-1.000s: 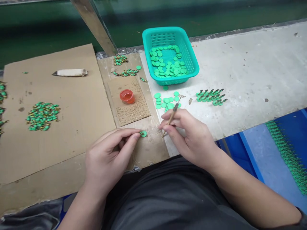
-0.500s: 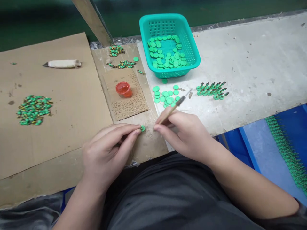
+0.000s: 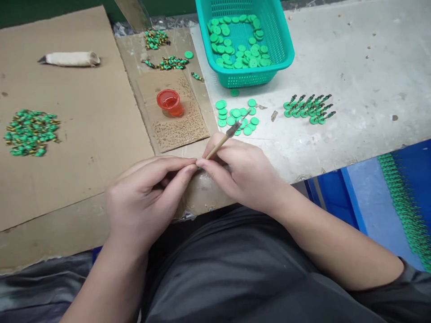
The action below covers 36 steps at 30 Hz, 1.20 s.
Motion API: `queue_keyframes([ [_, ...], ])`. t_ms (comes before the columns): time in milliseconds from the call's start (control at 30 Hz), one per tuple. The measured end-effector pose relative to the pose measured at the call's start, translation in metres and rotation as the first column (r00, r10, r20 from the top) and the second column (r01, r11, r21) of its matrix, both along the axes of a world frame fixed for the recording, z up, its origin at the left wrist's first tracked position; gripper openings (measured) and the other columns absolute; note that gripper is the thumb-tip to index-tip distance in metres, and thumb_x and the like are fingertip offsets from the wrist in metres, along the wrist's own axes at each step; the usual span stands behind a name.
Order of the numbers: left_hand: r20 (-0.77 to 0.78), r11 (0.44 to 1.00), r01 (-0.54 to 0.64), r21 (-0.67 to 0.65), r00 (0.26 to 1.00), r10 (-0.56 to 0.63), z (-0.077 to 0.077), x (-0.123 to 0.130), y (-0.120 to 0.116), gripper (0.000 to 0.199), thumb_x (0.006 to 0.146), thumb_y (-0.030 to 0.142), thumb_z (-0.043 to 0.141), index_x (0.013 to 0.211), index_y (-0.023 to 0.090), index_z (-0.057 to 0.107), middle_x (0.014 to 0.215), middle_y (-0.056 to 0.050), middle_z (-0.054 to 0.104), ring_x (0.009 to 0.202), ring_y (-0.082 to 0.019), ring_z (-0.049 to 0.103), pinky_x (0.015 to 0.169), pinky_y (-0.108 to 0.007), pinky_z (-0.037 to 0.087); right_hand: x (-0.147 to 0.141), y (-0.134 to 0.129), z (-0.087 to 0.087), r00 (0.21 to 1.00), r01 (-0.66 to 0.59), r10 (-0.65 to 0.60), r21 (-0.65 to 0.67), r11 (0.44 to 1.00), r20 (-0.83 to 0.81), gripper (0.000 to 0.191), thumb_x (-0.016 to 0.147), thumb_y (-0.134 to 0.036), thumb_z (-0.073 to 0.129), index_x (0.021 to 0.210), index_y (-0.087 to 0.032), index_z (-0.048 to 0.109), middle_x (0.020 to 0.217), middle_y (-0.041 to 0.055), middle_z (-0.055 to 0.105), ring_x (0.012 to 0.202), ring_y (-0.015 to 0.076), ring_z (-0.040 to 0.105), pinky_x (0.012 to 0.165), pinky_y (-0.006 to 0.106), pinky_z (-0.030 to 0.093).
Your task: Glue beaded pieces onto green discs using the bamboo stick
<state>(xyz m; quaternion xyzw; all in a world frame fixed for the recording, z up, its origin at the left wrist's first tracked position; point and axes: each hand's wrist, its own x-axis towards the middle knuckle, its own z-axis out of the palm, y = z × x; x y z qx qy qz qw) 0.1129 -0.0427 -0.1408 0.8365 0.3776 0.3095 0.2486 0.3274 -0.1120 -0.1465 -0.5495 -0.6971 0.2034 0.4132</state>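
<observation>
My left hand (image 3: 148,193) is closed in a pinch at the table's near edge, holding a small green disc (image 3: 199,168) that is almost hidden by the fingertips. Against those fingertips rest the thumb and forefinger of my right hand (image 3: 239,170). My right hand also grips a thin wooden-handled tool (image 3: 218,147) with a dark collar and a fine needle-like tip, pointing up and away. Beyond the tool's tip lie loose green discs (image 3: 236,113). A red cup (image 3: 169,102) of liquid stands on a speckled cardboard piece (image 3: 178,134) just past my hands.
At the back is a teal basket (image 3: 249,80) with many green discs. Small green-and-gold figures lie in a pile (image 3: 32,132) on the left cardboard. Discs with dark upright pieces (image 3: 308,108) stand in rows at right. A cloth-wrapped cone (image 3: 70,59) lies at left.
My right hand has moved left until its fingertips meet those of my left hand, now covering most of the green disc. The view has tilted downward, so the table items appear higher.
</observation>
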Motion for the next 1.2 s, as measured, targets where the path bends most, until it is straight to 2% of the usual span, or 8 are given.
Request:
queue_keyframes([
  [133, 0.019, 0.998, 0.022, 0.066, 1.000, -0.023, -0.005, 0.000, 0.001, 0.007, 0.108, 0.031, 0.083, 0.106, 0.030, 0.090, 0.105, 0.005, 0.092, 0.092, -0.013, 0.085, 0.087, -0.024, 0.064, -0.001, 0.001, -0.005, 0.999, -0.002, -0.001, 0.076, 0.997, 0.049, 0.020, 0.126, -0.028, 0.054, 0.114, -0.020, 0.069, 0.107, 0.0041, 0.078, 0.101, 0.0216, 0.079, 0.093, 0.032, 0.060],
  [333, 0.035, 0.995, 0.044, 0.090, 0.998, -0.047, -0.008, 0.000, 0.002, 0.004, 0.108, 0.027, 0.084, 0.107, 0.029, 0.088, 0.105, 0.006, 0.091, 0.093, -0.009, 0.084, 0.090, -0.020, 0.061, -0.002, 0.002, -0.009, 0.996, 0.009, -0.022, 0.145, 0.989, 0.088, 0.019, 0.126, -0.026, 0.053, 0.115, -0.020, 0.068, 0.109, 0.0030, 0.077, 0.099, 0.0199, 0.078, 0.093, 0.031, 0.060],
  [733, 0.013, 0.985, 0.097, 0.143, 0.995, -0.100, -0.007, -0.003, 0.004, 0.008, 0.110, 0.023, 0.078, 0.106, 0.026, 0.084, 0.104, 0.005, 0.090, 0.096, -0.009, 0.084, 0.094, -0.019, 0.061, -0.014, 0.003, -0.001, 0.993, 0.011, -0.019, 0.069, 0.998, 0.118, 0.026, 0.127, -0.027, 0.045, 0.111, -0.024, 0.065, 0.099, 0.0023, 0.073, 0.097, 0.0221, 0.074, 0.089, 0.034, 0.057],
  [833, 0.007, 0.986, 0.094, 0.136, 0.995, -0.095, -0.007, -0.003, 0.005, 0.005, 0.109, 0.023, 0.080, 0.108, 0.025, 0.085, 0.107, 0.003, 0.091, 0.097, -0.011, 0.084, 0.095, -0.022, 0.062, -0.009, 0.003, -0.002, 0.996, 0.076, -0.078, 0.035, 0.997, 0.052, 0.026, 0.125, -0.030, 0.051, 0.104, -0.024, 0.065, 0.098, 0.0018, 0.074, 0.092, 0.0201, 0.073, 0.088, 0.032, 0.059],
  [900, 0.008, 0.988, 0.095, 0.122, 0.995, -0.097, -0.006, -0.002, 0.004, 0.006, 0.109, 0.024, 0.081, 0.110, 0.026, 0.086, 0.108, 0.003, 0.091, 0.098, -0.013, 0.085, 0.096, -0.024, 0.063, -0.003, 0.002, -0.002, 0.989, 0.151, -0.151, 0.045, 0.988, 0.005, 0.027, 0.123, -0.030, 0.057, 0.098, -0.024, 0.065, 0.098, 0.0021, 0.074, 0.090, 0.0193, 0.073, 0.086, 0.032, 0.060],
  [967, 0.011, 0.989, 0.094, 0.111, 0.995, -0.096, -0.006, -0.002, 0.004, 0.008, 0.110, 0.024, 0.080, 0.111, 0.028, 0.087, 0.109, 0.002, 0.091, 0.099, -0.015, 0.086, 0.098, -0.027, 0.064, 0.004, 0.002, -0.003, 0.985, 0.172, -0.172, 0.055, 0.984, -0.010, 0.029, 0.122, -0.029, 0.059, 0.094, -0.024, 0.065, 0.098, 0.0026, 0.075, 0.091, 0.0197, 0.075, 0.085, 0.032, 0.061],
  [1067, 0.023, 0.989, 0.090, 0.115, 0.995, -0.093, -0.007, -0.003, 0.004, 0.011, 0.108, 0.023, 0.081, 0.112, 0.029, 0.088, 0.111, 0.002, 0.092, 0.102, -0.016, 0.086, 0.100, -0.028, 0.064, 0.009, 0.004, -0.005, 0.995, 0.102, -0.103, 0.078, 0.992, 0.002, 0.028, 0.121, -0.026, 0.062, 0.094, -0.023, 0.066, 0.097, 0.0023, 0.075, 0.094, 0.0199, 0.076, 0.087, 0.032, 0.062],
  [1200, 0.030, 0.985, 0.095, 0.141, 0.995, -0.100, -0.009, -0.004, 0.004, 0.011, 0.108, 0.021, 0.082, 0.114, 0.029, 0.089, 0.113, 0.003, 0.092, 0.102, -0.015, 0.087, 0.101, -0.027, 0.065, 0.007, 0.011, -0.004, 1.000, -0.011, 0.008, 0.124, 0.992, 0.022, 0.024, 0.124, -0.022, 0.057, 0.102, -0.022, 0.068, 0.111, 0.0023, 0.078, 0.103, 0.0179, 0.077, 0.098, 0.032, 0.063],
])
